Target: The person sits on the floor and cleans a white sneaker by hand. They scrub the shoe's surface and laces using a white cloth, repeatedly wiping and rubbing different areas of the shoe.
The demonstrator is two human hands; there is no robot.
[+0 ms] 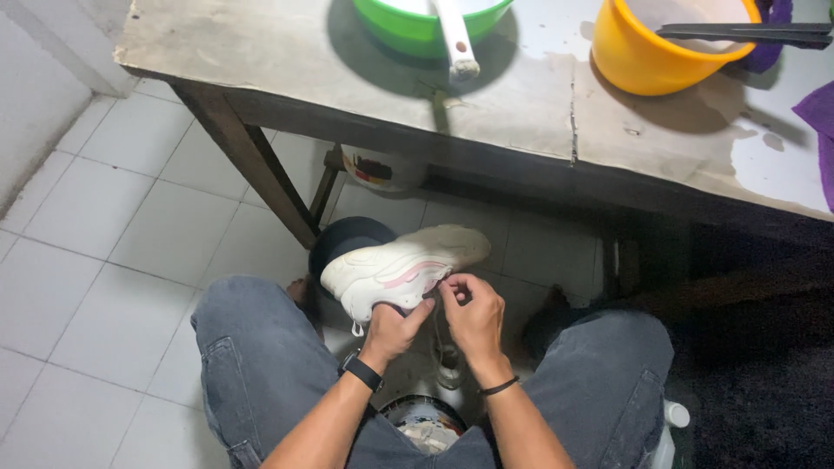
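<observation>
A white sneaker (pixel 395 267) with pale pink stripes lies on its side above my knees, toe pointing right. My left hand (pixel 393 328) grips the shoe at its heel end, and a black watch sits on that wrist. My right hand (pixel 469 314) pinches the shoe's lace (pixel 445 352) close to the opening, fingers curled; the loose lace hangs down between my legs. Both hands touch the shoe at its lower edge. I sit with grey jeans (pixel 261 365) on both legs.
A worn wooden table (pixel 287 61) stands ahead, bearing a green basin (pixel 408 30) with a white brush handle (pixel 456 39), a yellow bucket (pixel 643 61) and purple cloth (pixel 817 108). A dark bucket (pixel 343 239) and a white container (pixel 382 169) stand under the table on white floor tiles.
</observation>
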